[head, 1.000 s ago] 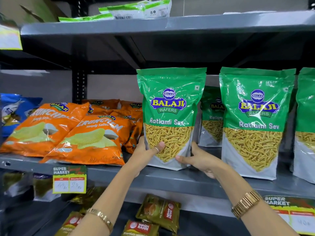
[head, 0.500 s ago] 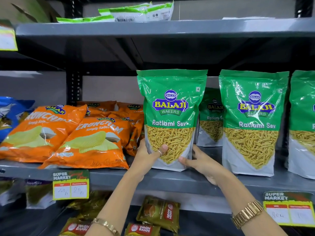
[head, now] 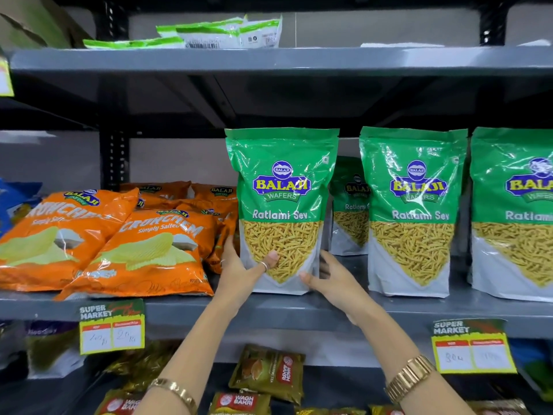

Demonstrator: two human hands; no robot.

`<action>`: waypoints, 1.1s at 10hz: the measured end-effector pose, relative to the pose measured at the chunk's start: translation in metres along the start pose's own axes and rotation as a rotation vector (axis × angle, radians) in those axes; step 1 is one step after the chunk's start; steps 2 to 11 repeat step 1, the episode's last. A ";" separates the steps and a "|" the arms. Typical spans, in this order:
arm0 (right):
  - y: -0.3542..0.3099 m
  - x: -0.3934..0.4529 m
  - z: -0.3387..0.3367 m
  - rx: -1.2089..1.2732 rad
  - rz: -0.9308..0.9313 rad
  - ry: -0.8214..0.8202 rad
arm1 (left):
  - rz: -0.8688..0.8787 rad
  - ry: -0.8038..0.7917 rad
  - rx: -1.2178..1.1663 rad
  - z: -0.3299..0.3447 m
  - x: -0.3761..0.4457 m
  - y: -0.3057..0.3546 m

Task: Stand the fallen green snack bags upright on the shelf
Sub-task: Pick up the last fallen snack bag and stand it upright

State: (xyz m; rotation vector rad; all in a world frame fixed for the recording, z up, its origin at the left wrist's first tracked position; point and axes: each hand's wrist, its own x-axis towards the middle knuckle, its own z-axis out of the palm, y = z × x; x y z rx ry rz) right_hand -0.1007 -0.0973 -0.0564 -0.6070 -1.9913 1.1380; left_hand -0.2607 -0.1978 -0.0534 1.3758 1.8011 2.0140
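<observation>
A green Ratlami Sev bag [head: 281,187] stands upright on the grey middle shelf [head: 299,310]. My left hand [head: 239,269] grips its lower left edge, thumb across the front. My right hand [head: 332,281] is at its lower right corner, thumb touching the bag's base, fingers spread. Two more green bags [head: 411,211] [head: 514,211] stand upright to the right, and another [head: 348,205] stands behind, between the first two. On the top shelf, green-and-white bags [head: 221,32] lie flat.
Orange Crunchem chip bags [head: 143,250] lie slanted just left of the held bag, touching my left hand. Price tags [head: 112,326] [head: 472,345] hang from the shelf front. Small tea packets [head: 267,374] lie on the shelf below. The top shelf's underside is close above the bags.
The held bag stays in place between both hands. My right thumb has slid to the bag's lower right corner. The view has tilted up slightly.
</observation>
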 end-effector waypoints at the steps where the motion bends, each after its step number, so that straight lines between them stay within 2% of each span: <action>1: -0.002 -0.012 0.002 -0.081 -0.040 0.069 | 0.072 0.113 0.132 0.007 -0.012 0.005; 11: -0.002 -0.012 0.002 -0.081 -0.040 0.069 | 0.072 0.113 0.132 0.007 -0.012 0.005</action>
